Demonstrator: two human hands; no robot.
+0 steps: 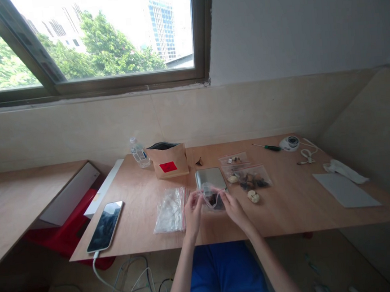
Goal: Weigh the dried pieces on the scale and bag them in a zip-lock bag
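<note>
A small clear bag [212, 197] was pinched at its top by the left hand [193, 210] and right hand [231, 207], held just near of the scale [210, 178], apparently so that its mouth could be worked.

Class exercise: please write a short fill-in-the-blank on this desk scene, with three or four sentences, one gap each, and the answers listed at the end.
1. Both hands, left hand and right hand, hold a small clear ____ bag.
2. The brown paper pouch bears a ____ label.
3. The smartphone lies at the table's ____ edge.
4. The screwdriver has a ____ handle.

Missing words: zip; red; left; green
</note>
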